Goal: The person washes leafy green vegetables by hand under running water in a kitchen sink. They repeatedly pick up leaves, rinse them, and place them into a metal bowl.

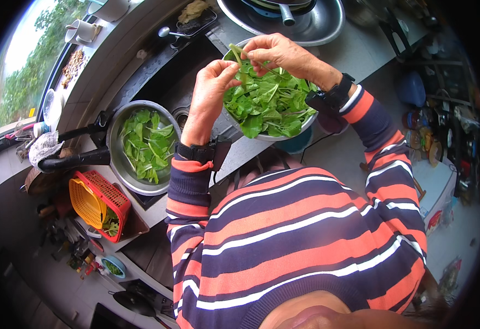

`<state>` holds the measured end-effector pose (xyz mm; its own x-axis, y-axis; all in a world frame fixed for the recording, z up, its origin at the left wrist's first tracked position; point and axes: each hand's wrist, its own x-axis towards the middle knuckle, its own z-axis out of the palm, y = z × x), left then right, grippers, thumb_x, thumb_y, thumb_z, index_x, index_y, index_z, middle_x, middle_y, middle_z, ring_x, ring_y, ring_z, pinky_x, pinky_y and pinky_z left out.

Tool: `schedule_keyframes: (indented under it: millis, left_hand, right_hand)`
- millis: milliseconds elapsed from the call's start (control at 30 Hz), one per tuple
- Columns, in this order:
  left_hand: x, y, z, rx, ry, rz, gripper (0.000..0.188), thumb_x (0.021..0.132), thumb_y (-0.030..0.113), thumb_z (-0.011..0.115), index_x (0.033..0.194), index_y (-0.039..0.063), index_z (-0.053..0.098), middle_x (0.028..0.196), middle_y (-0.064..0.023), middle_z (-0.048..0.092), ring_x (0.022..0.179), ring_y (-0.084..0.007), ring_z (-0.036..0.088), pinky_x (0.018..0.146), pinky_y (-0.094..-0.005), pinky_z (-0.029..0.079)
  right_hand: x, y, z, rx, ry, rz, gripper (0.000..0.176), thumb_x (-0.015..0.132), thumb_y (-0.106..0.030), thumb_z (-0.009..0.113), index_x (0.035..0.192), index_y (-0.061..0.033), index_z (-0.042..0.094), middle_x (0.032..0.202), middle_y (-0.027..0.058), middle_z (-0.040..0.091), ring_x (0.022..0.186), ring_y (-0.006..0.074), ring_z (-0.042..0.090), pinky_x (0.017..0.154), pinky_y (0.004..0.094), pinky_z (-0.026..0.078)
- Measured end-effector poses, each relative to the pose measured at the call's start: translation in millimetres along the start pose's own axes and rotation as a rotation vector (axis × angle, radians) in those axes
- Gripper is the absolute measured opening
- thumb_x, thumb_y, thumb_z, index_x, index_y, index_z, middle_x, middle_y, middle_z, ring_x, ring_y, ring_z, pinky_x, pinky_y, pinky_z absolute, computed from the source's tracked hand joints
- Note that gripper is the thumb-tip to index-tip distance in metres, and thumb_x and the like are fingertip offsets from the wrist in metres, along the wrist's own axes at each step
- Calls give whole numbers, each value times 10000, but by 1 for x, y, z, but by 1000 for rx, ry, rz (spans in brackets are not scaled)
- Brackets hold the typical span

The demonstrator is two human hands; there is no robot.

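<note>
Both hands are raised over a metal basin [269, 138] heaped with leafy greens [271, 100]. My right hand [279, 55] pinches a green stem [235, 51] between thumb and fingers. My left hand [217, 88] holds the lower part of what looks like the same stem or its leaf, thumb against forefinger. A second metal basin [116, 172], to the left of my left forearm, contains fewer loose green leaves [147, 144]. Black straps with small devices circle both wrists.
Between the basins lies a dark sink [168, 92] with a drain. A large metal bowl [330, 33] holding a pan stands beyond. At left are a red plastic basket [123, 201] with a yellow basket [81, 205] inside, and a black faucet [75, 160] with a cloth on it.
</note>
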<state>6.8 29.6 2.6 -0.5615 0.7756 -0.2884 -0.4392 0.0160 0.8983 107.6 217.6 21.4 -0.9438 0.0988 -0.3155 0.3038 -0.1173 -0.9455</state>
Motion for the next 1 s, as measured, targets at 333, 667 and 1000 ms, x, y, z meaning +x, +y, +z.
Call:
schedule_keyframes:
  millis: [333, 667, 1000]
  left_hand:
    - [9, -26, -12, 141, 134, 55, 246, 909, 247, 696, 885, 2, 685, 800, -10, 653, 714, -91, 570, 670, -228, 457]
    - [0, -30, -2, -75, 120, 20, 141, 949, 169, 651, 946, 29, 667, 917, -23, 672, 826, -94, 613, 782, -273, 521]
    - [2, -42, -7, -119, 111, -94, 156, 952, 187, 645, 990, 38, 668, 938, -12, 656, 803, -97, 591, 792, -302, 517]
  right_hand:
    - [-5, 25, 2, -96, -92, 143, 244, 899, -240, 620, 944, -19, 712, 777, 18, 641, 676, 91, 602, 634, 238, 516]
    - [-12, 26, 5, -113, 61, 152, 182, 867, -163, 589, 811, -23, 692, 676, -2, 590, 607, 78, 553, 594, 229, 483]
    - [-19, 32, -28, -60, 402, 68, 162, 888, -179, 641, 912, -40, 720, 759, -8, 639, 722, 75, 590, 702, 251, 480]
